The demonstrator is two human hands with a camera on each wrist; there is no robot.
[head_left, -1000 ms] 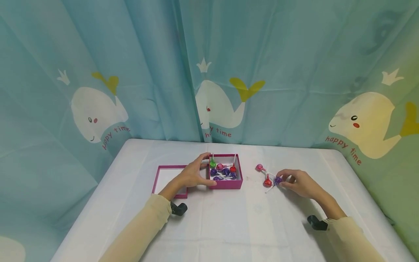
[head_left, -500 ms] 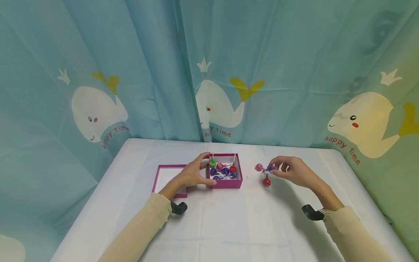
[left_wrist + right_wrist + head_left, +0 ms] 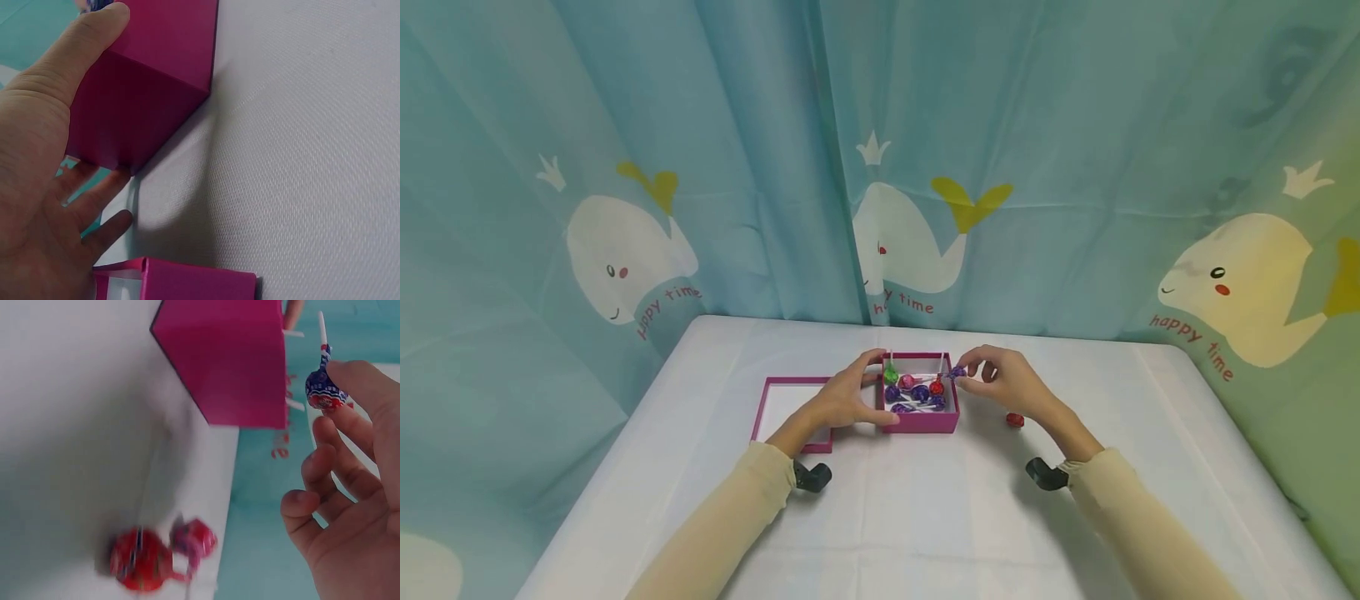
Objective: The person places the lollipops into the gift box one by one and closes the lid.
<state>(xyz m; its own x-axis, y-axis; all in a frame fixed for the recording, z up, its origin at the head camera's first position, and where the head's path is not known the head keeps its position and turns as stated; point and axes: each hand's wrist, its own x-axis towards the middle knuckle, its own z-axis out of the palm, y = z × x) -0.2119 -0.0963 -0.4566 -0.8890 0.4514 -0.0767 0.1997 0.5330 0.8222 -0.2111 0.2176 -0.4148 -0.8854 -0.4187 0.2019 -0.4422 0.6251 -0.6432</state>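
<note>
My right hand [image 3: 1007, 382] pinches a purple-wrapped lollipop [image 3: 325, 387] by its candy head between thumb and fingertips. In the head view it is at the right rim of a magenta box [image 3: 917, 424]. Inside the box lie several lollipops, among them a green one [image 3: 891, 375], a pink one [image 3: 907, 382], a red one [image 3: 936, 387] and purple ones [image 3: 921, 392]. My left hand [image 3: 846, 398] grips the box's left side, its thumb on the front wall and its fingers around the back.
Behind my left forearm lies the box's magenta-edged lid [image 3: 765, 408], inside up. On the white table, a red lollipop [image 3: 142, 559] and a pink lollipop [image 3: 195, 539] lie to the right of the box. A blue curtain [image 3: 1037, 167] hangs along the table's back.
My right hand has picked up the purple lollipop from the loose ones and carried it left to the box. The left hand stays on the box.
</note>
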